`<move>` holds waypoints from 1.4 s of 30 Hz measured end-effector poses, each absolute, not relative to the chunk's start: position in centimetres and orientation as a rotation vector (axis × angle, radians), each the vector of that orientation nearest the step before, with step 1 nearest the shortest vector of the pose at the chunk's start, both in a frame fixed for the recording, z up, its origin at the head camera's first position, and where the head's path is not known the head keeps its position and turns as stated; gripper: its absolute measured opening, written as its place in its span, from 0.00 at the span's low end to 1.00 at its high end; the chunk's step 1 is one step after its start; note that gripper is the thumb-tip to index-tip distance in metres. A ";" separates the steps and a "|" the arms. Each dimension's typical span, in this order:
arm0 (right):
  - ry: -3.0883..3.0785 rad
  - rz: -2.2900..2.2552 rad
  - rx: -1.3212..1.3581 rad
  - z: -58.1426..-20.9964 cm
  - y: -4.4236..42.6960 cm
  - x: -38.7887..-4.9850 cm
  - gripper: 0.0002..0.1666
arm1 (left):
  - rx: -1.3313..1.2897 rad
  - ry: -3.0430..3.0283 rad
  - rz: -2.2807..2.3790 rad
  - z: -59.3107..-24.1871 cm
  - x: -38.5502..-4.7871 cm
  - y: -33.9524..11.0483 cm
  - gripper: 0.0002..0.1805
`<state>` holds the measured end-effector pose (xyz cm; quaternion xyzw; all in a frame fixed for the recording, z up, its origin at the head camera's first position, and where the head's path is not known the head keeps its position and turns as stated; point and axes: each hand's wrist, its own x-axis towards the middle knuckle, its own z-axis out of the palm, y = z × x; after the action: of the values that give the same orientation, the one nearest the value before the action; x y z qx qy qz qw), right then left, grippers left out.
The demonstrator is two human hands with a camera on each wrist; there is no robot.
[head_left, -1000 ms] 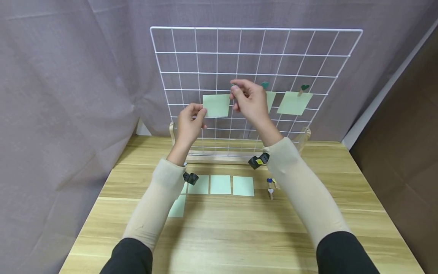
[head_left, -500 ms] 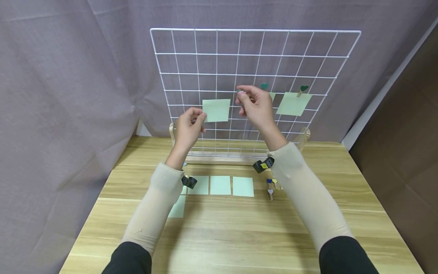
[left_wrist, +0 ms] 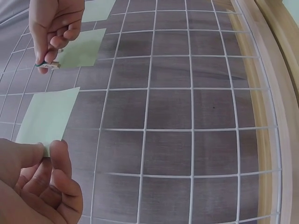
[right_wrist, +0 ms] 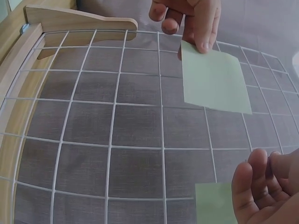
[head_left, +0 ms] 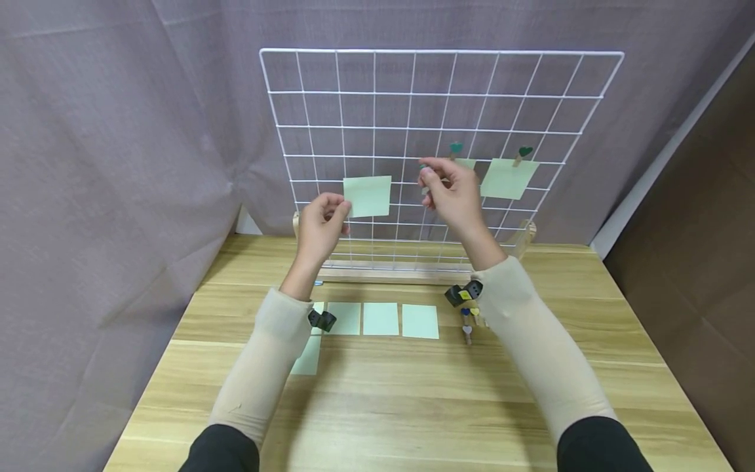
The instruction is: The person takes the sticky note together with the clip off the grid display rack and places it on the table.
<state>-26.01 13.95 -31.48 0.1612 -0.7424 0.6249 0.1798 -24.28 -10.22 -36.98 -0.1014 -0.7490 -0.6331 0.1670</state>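
Observation:
My left hand (head_left: pixel 318 226) pinches a pale green paper note (head_left: pixel 367 195) near its lower left corner, in front of the white wire grid (head_left: pixel 442 50). To the right, my right hand (head_left: pixel 457 196) pinches a small wooden clothespin (left_wrist: pixel 52 66) with a green heart, clear in the left wrist view. The clothespin is apart from the held note. Two more green notes hang on the grid: one (head_left: pixel 510 178) at the right under a dark green heart clothespin (head_left: pixel 525 152), the other (head_left: pixel 467 163) partly hidden behind my right hand, under another heart clothespin (head_left: pixel 456 148).
Several green notes (head_left: pixel 380 318) lie on the wooden table (head_left: pixel 377 406), some partly behind my left forearm. Beside my right forearm lie a blue-heart clothespin (head_left: pixel 466 313), a white one (head_left: pixel 468 332) and a yellow one (head_left: pixel 475 313). A wooden base (head_left: pixel 383 275) supports the grid.
Both hands have come down. The left hand has brought the note lower and slightly left; the right hand has moved right with the clothespin, away from the note's upper right corner.

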 end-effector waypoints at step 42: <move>-2.173 1.550 0.394 -35.5 18.2 -24.1 0.15 | -0.218 -2.193 -1.797 -39.9 -22.6 -11.9 0.08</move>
<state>-24.13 18.22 -35.53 0.1424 -0.7857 0.5604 0.2199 -22.62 -11.93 -39.94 -0.0759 -0.7627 -0.6249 0.1485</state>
